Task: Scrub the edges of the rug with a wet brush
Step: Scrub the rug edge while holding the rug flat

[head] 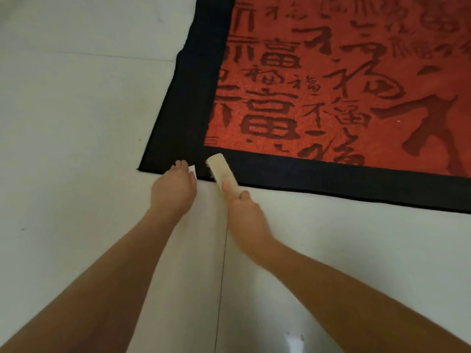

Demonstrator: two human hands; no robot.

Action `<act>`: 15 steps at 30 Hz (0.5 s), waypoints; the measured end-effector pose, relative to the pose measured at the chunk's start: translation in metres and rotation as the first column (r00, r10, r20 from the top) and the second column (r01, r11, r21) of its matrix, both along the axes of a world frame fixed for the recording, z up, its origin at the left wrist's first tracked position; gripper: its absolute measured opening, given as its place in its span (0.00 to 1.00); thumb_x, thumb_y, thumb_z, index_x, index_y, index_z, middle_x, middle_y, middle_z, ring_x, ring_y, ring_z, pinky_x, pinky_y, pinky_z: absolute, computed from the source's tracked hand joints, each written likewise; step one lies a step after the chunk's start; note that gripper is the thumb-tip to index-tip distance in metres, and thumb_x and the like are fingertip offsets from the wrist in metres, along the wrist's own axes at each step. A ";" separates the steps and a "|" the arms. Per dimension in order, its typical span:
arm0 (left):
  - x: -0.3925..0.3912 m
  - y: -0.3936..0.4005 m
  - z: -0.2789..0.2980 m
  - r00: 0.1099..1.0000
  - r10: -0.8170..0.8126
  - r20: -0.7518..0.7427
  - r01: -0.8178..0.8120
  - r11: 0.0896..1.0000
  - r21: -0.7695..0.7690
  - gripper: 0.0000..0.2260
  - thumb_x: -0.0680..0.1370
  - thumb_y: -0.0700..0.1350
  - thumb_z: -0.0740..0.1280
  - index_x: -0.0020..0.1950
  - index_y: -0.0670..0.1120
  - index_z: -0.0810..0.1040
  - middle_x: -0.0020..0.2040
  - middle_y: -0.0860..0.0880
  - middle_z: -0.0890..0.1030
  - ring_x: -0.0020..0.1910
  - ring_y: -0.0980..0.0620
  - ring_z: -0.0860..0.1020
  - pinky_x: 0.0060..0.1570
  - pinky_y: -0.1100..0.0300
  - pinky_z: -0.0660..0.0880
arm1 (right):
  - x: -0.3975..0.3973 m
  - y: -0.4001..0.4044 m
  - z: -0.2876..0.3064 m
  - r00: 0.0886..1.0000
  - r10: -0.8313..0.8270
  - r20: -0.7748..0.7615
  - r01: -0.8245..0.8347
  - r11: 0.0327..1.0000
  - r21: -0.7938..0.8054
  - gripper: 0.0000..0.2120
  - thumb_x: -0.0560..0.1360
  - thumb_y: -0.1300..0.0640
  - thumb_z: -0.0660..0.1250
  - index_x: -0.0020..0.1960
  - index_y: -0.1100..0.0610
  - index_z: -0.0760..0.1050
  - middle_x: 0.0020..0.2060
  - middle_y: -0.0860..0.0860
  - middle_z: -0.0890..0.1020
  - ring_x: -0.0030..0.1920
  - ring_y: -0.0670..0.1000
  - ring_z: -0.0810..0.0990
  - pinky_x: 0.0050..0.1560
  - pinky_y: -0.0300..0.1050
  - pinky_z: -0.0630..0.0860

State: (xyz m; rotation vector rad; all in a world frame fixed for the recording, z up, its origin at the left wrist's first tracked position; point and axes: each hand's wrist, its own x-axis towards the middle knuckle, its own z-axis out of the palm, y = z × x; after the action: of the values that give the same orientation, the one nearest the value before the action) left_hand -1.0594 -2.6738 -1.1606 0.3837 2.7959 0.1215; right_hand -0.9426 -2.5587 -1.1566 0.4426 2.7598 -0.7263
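1. The rug [331,85] lies flat on the pale tiled floor [76,110]. It has a red middle printed with darker characters and a wide black border [183,118]. Its near left corner sits just ahead of the two hands.
2. The right hand [244,215] grips the pale brush [223,173] by its near end, fingers curled round the handle and thumb laid along the top.
3. The brush points away from the person, its far end resting on the black border at the near edge of the rug, close to that corner.
4. The left hand [175,189] rests on the near edge of the rug, just left of the brush, fingertips on the black border.
5. A small white tag [193,171] shows at the left hand's fingers; whether the fingers pinch it cannot be told.
6. A thin dark tile joint [221,276] runs along the floor between the two forearms.
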 end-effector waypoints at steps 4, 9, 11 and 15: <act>-0.005 -0.015 -0.010 0.997 -0.067 -0.030 0.067 0.998 0.004 0.20 0.85 0.45 0.50 0.76 0.41 0.64 0.77 0.44 0.63 0.74 0.43 0.64 0.72 0.52 0.59 | -0.001 0.064 0.005 0.954 -0.295 0.054 0.281 0.942 0.186 0.34 0.76 0.69 0.52 0.78 0.49 0.50 0.52 0.58 0.71 0.45 0.60 0.76 0.44 0.53 0.73; -0.014 -0.025 -0.011 0.993 -0.044 -0.106 0.050 0.997 0.055 0.19 0.83 0.48 0.54 0.69 0.43 0.74 0.67 0.41 0.76 0.65 0.41 0.74 0.61 0.51 0.69 | -0.044 -0.055 0.004 0.998 -0.045 0.038 0.050 0.991 -0.123 0.22 0.83 0.59 0.51 0.76 0.53 0.55 0.54 0.56 0.71 0.48 0.57 0.75 0.43 0.48 0.67; -0.025 -0.037 -0.007 0.982 0.058 -0.181 -0.022 0.981 0.194 0.15 0.82 0.46 0.58 0.58 0.42 0.81 0.54 0.41 0.83 0.52 0.40 0.79 0.49 0.50 0.74 | -0.060 -0.046 0.002 1.000 0.017 -0.006 -0.018 0.999 -0.045 0.23 0.82 0.61 0.51 0.76 0.52 0.55 0.50 0.55 0.72 0.46 0.58 0.76 0.42 0.50 0.70; -0.039 -0.065 -0.007 0.980 0.123 -0.159 -0.101 0.985 0.140 0.16 0.83 0.45 0.56 0.61 0.41 0.80 0.60 0.42 0.80 0.55 0.40 0.78 0.54 0.49 0.72 | -0.075 -0.010 0.005 0.996 -0.088 -0.002 0.087 0.976 0.202 0.31 0.77 0.68 0.52 0.77 0.51 0.53 0.48 0.56 0.69 0.49 0.60 0.77 0.43 0.51 0.69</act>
State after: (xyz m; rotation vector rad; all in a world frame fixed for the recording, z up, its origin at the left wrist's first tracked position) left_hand -1.0987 -2.7392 -1.1680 0.2784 2.9850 0.3151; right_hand -1.0176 -2.5685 -1.1512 0.6095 2.8342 -0.4632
